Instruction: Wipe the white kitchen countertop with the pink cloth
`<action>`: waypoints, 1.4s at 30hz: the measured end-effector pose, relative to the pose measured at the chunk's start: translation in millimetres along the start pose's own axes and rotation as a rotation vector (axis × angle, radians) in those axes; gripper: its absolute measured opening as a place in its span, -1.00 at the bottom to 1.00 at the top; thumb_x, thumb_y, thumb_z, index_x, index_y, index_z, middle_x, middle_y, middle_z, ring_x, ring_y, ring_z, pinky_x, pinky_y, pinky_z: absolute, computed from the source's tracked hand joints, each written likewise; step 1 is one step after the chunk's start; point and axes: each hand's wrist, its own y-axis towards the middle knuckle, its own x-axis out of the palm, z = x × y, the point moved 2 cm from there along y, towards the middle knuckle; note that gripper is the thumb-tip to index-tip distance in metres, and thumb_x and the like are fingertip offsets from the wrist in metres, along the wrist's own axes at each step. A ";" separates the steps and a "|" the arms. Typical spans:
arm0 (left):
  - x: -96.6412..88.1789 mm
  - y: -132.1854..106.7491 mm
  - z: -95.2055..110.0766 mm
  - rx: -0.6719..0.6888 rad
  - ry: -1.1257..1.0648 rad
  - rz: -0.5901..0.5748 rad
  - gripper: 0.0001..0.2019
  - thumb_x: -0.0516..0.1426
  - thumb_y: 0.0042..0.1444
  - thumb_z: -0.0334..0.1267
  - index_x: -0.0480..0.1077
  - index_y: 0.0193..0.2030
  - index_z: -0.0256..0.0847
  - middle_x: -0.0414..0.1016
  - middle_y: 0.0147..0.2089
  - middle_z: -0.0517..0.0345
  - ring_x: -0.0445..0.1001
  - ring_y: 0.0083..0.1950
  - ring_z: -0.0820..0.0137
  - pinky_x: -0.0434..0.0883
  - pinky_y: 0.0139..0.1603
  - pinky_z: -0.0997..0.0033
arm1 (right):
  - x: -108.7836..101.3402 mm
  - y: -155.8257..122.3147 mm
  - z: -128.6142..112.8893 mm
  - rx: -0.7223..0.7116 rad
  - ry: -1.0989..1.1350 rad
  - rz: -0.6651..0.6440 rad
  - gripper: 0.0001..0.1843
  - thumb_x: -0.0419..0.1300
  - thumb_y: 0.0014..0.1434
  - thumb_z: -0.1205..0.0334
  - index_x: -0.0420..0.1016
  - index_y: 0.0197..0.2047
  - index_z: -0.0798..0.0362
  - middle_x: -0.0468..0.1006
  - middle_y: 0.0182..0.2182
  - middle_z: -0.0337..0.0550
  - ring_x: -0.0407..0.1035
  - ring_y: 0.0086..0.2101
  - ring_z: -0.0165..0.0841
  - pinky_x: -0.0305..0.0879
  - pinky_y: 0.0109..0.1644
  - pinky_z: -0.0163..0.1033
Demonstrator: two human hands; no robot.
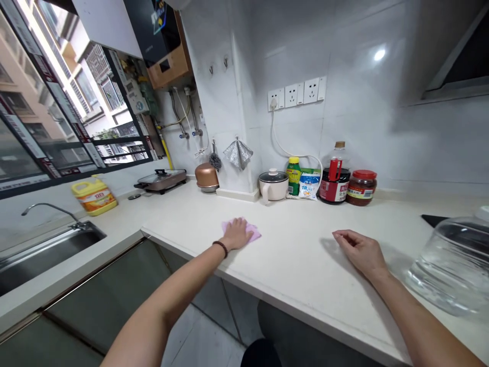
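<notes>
On the white kitchen counter (301,265), a pink cloth (252,232) lay flat, close to the front edge. The left hand (237,234) lay on top of it, open and flat, with its fingers together. It was not clamped on the cloth. A dark bead band (220,248) sat on that wrist. The right hand (361,252) rested on the counter, well apart from the cloth. It was open, with its fingers a bit bent, and it held nothing.

Near the right hand sat a big clear jar (451,267), cut off by the side of the view. Along the back wall stood a white pot (273,186), a green bottle (293,176), a blue and white bag (309,184), a dark bottle (334,186) with a red handle, and a jar (361,187) with a red lid. Their labels were too small to read. Farther left were a copper pot (207,176), a pan (160,179), a yellow jug (94,196) with red words too small to read, and a steel sink (49,252).
</notes>
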 end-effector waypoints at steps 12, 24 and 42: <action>5.0 -47.3 190.8 0.517 -0.125 -0.091 -0.11 -0.29 0.26 0.31 -0.18 0.52 -0.33 -0.22 0.55 -0.22 -0.28 0.53 -0.06 -0.19 0.42 -0.20 | -6.7 -2.0 12.2 0.005 -0.068 0.016 -0.57 0.18 0.14 -0.16 0.68 -0.24 -0.01 0.66 -0.43 -0.21 0.50 -0.44 -0.28 0.38 -0.34 -0.25; -12.1 -63.3 37.9 0.397 -0.080 -0.059 -0.23 -0.20 0.31 0.25 -0.10 0.51 -0.19 -0.18 0.55 -0.10 -0.23 0.54 0.10 -0.15 0.45 0.00 | -18.4 -7.2 13.3 0.004 -0.052 0.080 -0.58 0.19 0.15 -0.16 0.66 -0.23 -0.01 0.67 -0.40 -0.20 0.51 -0.42 -0.26 0.39 -0.31 -0.23; -6.1 -73.6 -161.0 -0.141 0.126 -0.053 -0.31 -0.28 0.35 0.12 -0.06 0.51 -0.18 -0.12 0.54 -0.04 -0.16 0.54 0.14 -0.03 0.43 -0.02 | -17.2 -3.8 -6.1 0.070 0.083 0.198 -0.58 0.19 0.13 -0.14 0.66 -0.26 0.03 0.63 -0.45 -0.16 0.46 -0.44 -0.28 0.36 -0.31 -0.22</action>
